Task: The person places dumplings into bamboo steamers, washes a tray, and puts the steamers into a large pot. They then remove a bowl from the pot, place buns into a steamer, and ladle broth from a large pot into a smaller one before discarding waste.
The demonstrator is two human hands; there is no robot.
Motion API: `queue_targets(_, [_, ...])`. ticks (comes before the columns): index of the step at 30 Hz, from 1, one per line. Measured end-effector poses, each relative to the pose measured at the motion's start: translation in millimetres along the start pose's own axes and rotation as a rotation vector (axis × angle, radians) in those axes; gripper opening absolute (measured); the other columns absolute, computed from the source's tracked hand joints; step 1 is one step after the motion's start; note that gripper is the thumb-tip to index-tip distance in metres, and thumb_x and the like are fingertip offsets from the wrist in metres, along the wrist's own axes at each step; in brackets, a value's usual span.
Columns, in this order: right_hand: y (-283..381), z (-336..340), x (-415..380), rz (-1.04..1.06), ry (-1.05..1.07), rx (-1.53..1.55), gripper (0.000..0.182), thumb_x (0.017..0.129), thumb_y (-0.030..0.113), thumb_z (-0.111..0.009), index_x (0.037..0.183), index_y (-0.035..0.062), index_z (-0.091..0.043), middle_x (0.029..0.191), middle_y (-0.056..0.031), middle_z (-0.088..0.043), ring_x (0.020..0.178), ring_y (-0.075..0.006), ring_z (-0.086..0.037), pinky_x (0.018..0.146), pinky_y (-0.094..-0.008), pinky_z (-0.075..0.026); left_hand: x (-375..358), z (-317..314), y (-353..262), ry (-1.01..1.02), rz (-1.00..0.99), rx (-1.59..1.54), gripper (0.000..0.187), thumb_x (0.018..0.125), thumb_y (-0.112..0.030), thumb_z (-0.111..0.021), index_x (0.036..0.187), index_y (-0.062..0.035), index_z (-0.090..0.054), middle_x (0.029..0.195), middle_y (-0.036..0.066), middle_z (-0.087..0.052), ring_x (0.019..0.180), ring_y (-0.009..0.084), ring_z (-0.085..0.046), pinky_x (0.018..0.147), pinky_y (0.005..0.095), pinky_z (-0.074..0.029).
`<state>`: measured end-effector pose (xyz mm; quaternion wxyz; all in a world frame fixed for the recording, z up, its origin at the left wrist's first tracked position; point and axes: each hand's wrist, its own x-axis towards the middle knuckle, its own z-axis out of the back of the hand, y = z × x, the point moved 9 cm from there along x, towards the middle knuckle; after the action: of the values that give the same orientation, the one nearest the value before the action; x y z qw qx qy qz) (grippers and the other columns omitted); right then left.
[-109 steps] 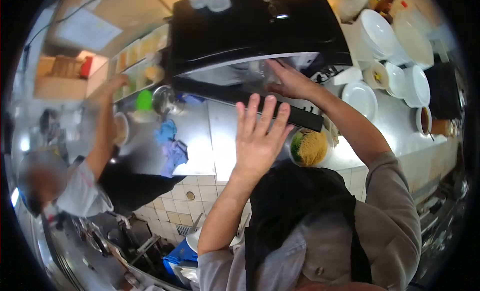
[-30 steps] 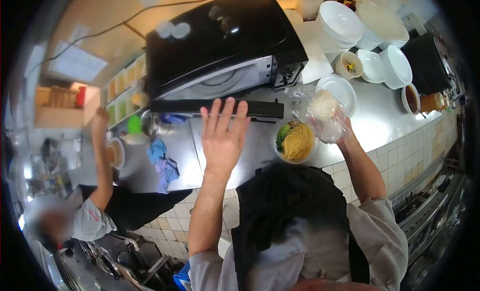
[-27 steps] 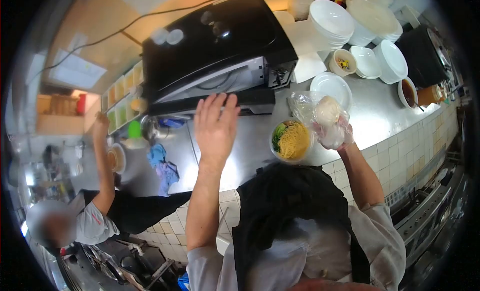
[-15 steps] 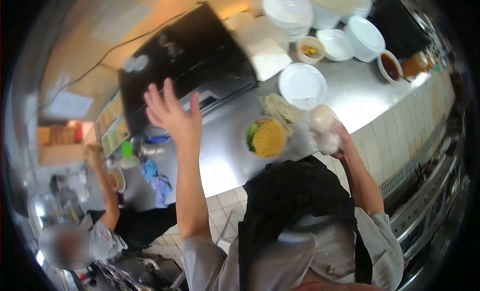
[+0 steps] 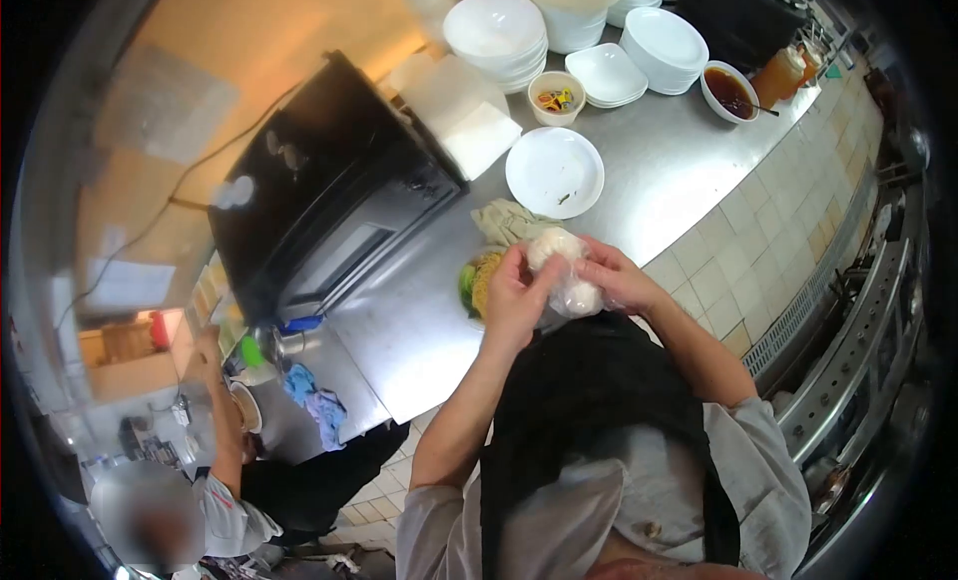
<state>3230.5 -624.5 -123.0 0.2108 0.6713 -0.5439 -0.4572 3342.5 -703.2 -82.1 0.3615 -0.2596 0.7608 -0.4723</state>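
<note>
We see the left hand (image 5: 514, 300), now off the microwave (image 5: 317, 176), join the right hand (image 5: 619, 277): both grips clamp the clear bag (image 5: 576, 298), its pale contents (image 5: 556, 246) possibly doughy, right of the microwave, making the handling two-handed.

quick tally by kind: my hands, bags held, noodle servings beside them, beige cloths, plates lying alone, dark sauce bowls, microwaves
Left hand and right hand: 2
Plastic bag: 1
Noodle serving: 1
Beige cloth: 1
Plate lying alone: 1
Dark sauce bowl: 1
Microwave: 1
Total: 8
</note>
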Motion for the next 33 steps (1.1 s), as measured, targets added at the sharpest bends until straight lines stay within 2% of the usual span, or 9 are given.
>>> queue_targets(3, [-26, 12, -22, 0.020, -0.163, 0.047, 0.060, 0.099, 0.025, -0.065, 0.151, 0.0042, -0.043, 0.134, -0.0106, -0.061, 0.116, -0.0180, -0.061, 0.098, -0.0346, -0.051, -10, -5, 13, 0.043, -0.099, 0.098, 0.029, 0.094, -0.020, -0.074, 0.114, -0.0010, -0.066, 0.099, 0.004, -0.070, 0.089, 0.0124, -0.065, 0.079, 0.0297, -0.054])
queue_targets(7, [-33, 26, -60, 0.041, -0.190, 0.035, 0.060, 0.097, 0.026, -0.066, 0.148, 0.0028, -0.045, 0.131, -0.0104, -0.062, 0.119, -0.0186, -0.060, 0.098, -0.0350, -0.051, -15, -31, 36, 0.210, -0.028, 0.238, 0.035, 0.096, -0.016, -0.072, 0.123, 0.0025, -0.063, 0.112, 0.010, -0.070, 0.100, 0.0132, -0.065, 0.088, 0.0281, -0.053])
queue_targets(9, [-35, 54, -87, 0.140, -0.426, 0.063, 0.057, 0.097, 0.031, -0.063, 0.143, 0.0020, -0.047, 0.122, -0.0128, -0.065, 0.106, -0.0218, -0.068, 0.085, -0.0365, -0.059, -13, -59, 41, 0.340, -0.058, 0.281, 0.045, 0.097, -0.017, -0.071, 0.134, 0.0042, -0.058, 0.117, 0.011, -0.069, 0.105, 0.0127, -0.063, 0.091, 0.0269, -0.051])
queue_targets(12, [-32, 71, -124, 0.181, -0.356, 0.377, 0.058, 0.098, 0.040, -0.059, 0.140, 0.0024, -0.047, 0.113, -0.0168, -0.067, 0.086, -0.0257, -0.073, 0.063, -0.0368, -0.064, -14, -104, 37, 0.455, -0.037, 0.262, 0.054, 0.098, -0.018, -0.069, 0.144, 0.0027, -0.050, 0.124, 0.012, -0.066, 0.107, 0.0120, -0.061, 0.093, 0.0268, -0.050])
queue_targets(14, [-48, 106, -151, 0.181, -0.495, 0.553, 0.075, 0.091, 0.053, -0.064, 0.145, 0.0057, -0.044, 0.116, -0.0165, -0.066, 0.081, -0.0274, -0.071, 0.052, -0.0369, -0.060, -12, -134, 42, 0.524, 0.049, 0.114, 0.065, 0.100, -0.017, -0.067, 0.154, -0.0006, -0.037, 0.135, 0.014, -0.060, 0.115, 0.0134, -0.059, 0.096, 0.0289, -0.049])
queue_targets(18, [-4, 133, -190, 0.567, -0.259, 0.758, 0.079, 0.090, 0.054, -0.065, 0.148, 0.0047, -0.042, 0.126, -0.0180, -0.061, 0.098, -0.0273, -0.068, 0.063, -0.0380, -0.062, 6, -184, 48, 0.651, 0.099, 0.163, 0.062, 0.104, -0.022, -0.060, 0.157, -0.0034, -0.033, 0.151, 0.019, -0.047, 0.132, 0.0238, -0.053, 0.103, 0.0394, -0.049])
queue_targets(21, [30, 173, -257, 0.749, -0.504, 0.596, 0.081, 0.089, 0.052, -0.070, 0.149, 0.0050, -0.041, 0.130, -0.0191, -0.060, 0.097, -0.0266, -0.069, 0.073, -0.0395, -0.062, 7, -249, 44, 0.807, 0.200, 0.278, 0.058, 0.105, -0.026, -0.058, 0.154, -0.0029, -0.037, 0.152, 0.017, -0.047, 0.135, 0.0302, -0.052, 0.104, 0.0445, -0.050])
queue_targets(27, [49, 270, -380, 1.040, -0.493, 0.558, 0.076, 0.091, 0.048, -0.071, 0.147, 0.0053, -0.044, 0.130, -0.0123, -0.063, 0.104, -0.0214, -0.068, 0.087, -0.0365, -0.058, 21, -349, 91, 1.098, 0.414, 0.501, 0.055, 0.103, -0.024, -0.060, 0.151, -0.0011, -0.044, 0.148, 0.013, -0.051, 0.134, 0.0263, -0.052, 0.104, 0.0437, -0.050])
queue_targets(33, [54, 370, -494, 1.111, -0.553, 0.546, 0.073, 0.092, 0.043, -0.072, 0.147, 0.0051, -0.044, 0.132, -0.0124, -0.062, 0.108, -0.0222, -0.067, 0.090, -0.0381, -0.058, -7, -443, 122, 1.422, 0.466, 0.733, 0.058, 0.104, -0.030, -0.058, 0.153, -0.0025, -0.042, 0.156, 0.015, -0.044, 0.143, 0.0279, -0.043, 0.117, 0.0376, -0.032])
